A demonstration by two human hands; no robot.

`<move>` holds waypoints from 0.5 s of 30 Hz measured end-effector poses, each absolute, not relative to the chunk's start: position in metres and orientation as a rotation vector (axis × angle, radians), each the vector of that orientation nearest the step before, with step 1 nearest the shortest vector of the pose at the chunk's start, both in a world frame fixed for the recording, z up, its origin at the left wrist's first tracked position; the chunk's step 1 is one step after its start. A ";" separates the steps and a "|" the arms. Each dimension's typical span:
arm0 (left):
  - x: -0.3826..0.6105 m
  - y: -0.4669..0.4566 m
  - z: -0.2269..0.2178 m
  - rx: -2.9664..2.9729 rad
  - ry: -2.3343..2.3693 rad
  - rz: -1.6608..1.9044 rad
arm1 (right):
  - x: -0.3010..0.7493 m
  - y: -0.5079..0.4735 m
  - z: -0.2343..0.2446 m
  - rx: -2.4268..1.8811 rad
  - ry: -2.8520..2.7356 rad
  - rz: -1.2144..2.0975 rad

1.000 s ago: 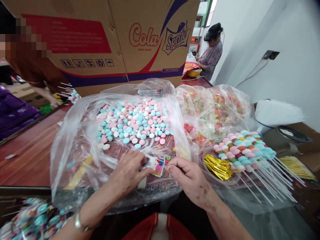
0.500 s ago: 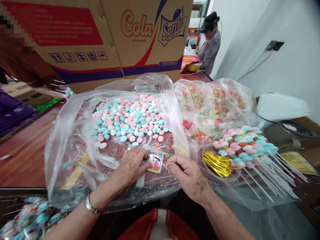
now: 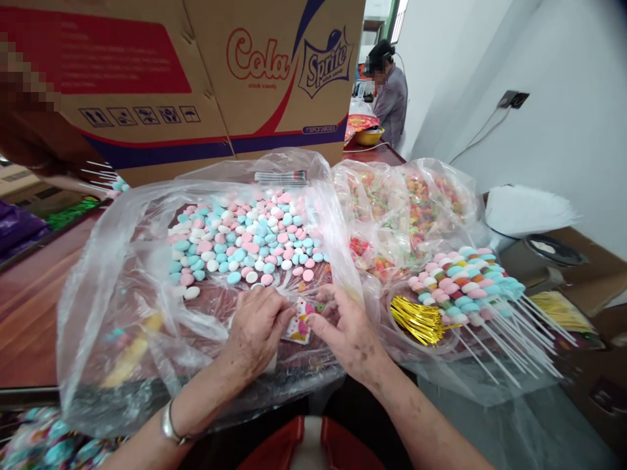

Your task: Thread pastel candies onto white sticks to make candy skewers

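We see the left hand and the right hand near the front edge of the reddish-brown wooden counter, over a crumpled sheet of clear plastic. Between them lies a small, flat packet printed in white, pink and yellow. The left hand's fingers curl downward and its thumb lies at the packet's left side; we cannot tell whether that grip pinches it, since the fingertips are hidden. The right hand's grip is spread, its thumb apart from the fingers and close against the packet's right side; we cannot tell whether it touches. A silver metal bangle circles the left wrist.

Beyond the hands, toward the counter's far edge, we find a wide scatter of oval pink, pale blue and white sweets, with a bundle of thin silvery strips behind it. A tall brown cardboard box printed in red and blue stands behind these. Toward the counter's right edge we see clear bags of red, orange and green sweets. Nearer the front right corner, shiny gold ties rest in a shallow round clear dish, just beside a heap of pastel sweets on white sticks. Past the far edge, a person in a grey top stands near a yellow bowl.
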State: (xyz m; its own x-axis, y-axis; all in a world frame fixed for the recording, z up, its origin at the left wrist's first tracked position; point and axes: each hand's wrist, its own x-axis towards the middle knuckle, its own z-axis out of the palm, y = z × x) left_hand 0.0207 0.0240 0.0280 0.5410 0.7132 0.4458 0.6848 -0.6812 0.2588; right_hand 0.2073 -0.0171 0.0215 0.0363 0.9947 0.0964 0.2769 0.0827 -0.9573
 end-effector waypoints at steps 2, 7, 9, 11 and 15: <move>0.027 0.020 0.035 2.725 1.193 0.866 | 0.208 -0.014 0.022 -1.313 -1.440 0.941; 0.037 0.025 0.048 2.773 1.157 0.997 | 0.221 -0.011 0.030 -1.228 -1.593 0.846; 0.040 0.029 0.055 2.695 1.054 0.824 | 0.227 -0.011 0.033 -1.202 -1.657 0.837; 0.042 0.034 0.061 2.482 1.018 0.562 | 0.231 -0.011 0.036 -1.190 -1.676 0.839; 0.044 0.040 0.066 2.083 1.014 0.309 | 0.235 -0.011 0.037 -1.176 -1.722 0.805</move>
